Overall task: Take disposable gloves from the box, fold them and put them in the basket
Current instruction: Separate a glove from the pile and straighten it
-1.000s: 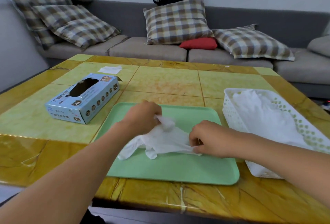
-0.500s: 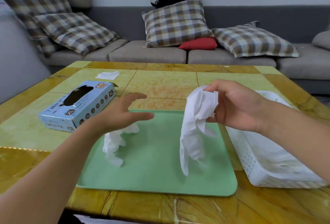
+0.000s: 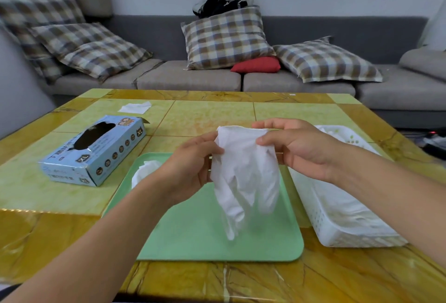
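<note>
A white disposable glove [image 3: 243, 177] hangs by its cuff above the green tray [image 3: 205, 237], fingers pointing down. My left hand [image 3: 190, 165] pinches the cuff's left corner and my right hand [image 3: 296, 148] pinches its right corner. A second white glove [image 3: 144, 169] lies crumpled on the tray's far left, partly hidden behind my left wrist. The blue glove box [image 3: 94, 150] lies on the table to the left, its opening facing up. The white perforated basket [image 3: 342, 220] stands right of the tray with white gloves inside.
A small white paper [image 3: 135, 107] lies on the table beyond the box. A grey sofa [image 3: 193, 78] with checked cushions runs behind the table. Cables lie on the floor at the far right.
My left hand left the glove on the tray and rose to the hanging glove's cuff. The glove, held before by my right hand alone, is now spread between both hands.
</note>
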### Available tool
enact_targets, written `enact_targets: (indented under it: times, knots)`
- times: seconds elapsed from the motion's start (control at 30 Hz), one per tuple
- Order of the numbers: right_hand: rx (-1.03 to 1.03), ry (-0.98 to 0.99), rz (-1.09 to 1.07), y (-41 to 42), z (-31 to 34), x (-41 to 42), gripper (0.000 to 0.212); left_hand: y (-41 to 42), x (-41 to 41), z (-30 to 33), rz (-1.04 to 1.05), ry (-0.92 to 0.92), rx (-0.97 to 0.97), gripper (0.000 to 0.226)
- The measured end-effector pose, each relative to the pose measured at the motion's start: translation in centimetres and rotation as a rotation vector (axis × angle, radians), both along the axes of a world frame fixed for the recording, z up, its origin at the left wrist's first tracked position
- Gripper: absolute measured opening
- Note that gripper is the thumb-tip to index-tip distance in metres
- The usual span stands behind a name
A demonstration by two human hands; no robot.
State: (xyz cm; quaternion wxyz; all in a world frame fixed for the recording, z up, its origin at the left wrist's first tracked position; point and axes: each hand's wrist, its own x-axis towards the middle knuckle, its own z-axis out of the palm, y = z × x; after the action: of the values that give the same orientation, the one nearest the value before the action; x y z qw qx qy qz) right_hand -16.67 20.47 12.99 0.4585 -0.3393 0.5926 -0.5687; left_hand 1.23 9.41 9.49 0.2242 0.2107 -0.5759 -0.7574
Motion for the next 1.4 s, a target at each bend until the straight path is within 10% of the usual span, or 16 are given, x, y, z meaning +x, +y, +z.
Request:
enact_targets:
  times: [0.23, 0.37, 0.57, 0.8, 1.1, 1.4]
  knots:
    - [-0.147, -0.246, -0.034, 0.0, 1.2, -0.4, 0.023, -0.9, 0.5, 0.1, -0.106, 0.023, 0.088, 0.074]
    - [-0.114, -0.206, 0.037, 0.2, 1.3, -0.1, 0.030, -0.9, 0.8, 0.5, -0.215, 0.086, 0.053, 0.047]
    - [-0.058, -0.179, 0.089, 0.2, 0.7, 0.3, 0.052, 0.0, -0.1, 1.4, 0.145, 0.106, -0.080, 0.036]
    - [0.312, -0.127, 0.119, -2.5, -1.9, 0.9, 0.025, -1.9, -1.3, 0.7, 0.117, -0.359, -0.036, 0.025]
    - [-0.568, 0.554, -0.197, -1.3, 3.2, 0.6, 0.013, -1.8, 0.1, 6.2, 0.372, 0.235, -0.904, 0.024]
    - [0.104, 0.965, 0.359, -1.6, -4.9, -0.1, 0.010, -3.4, 2.5, -2.9, -0.190, -0.559, -1.145, 0.016]
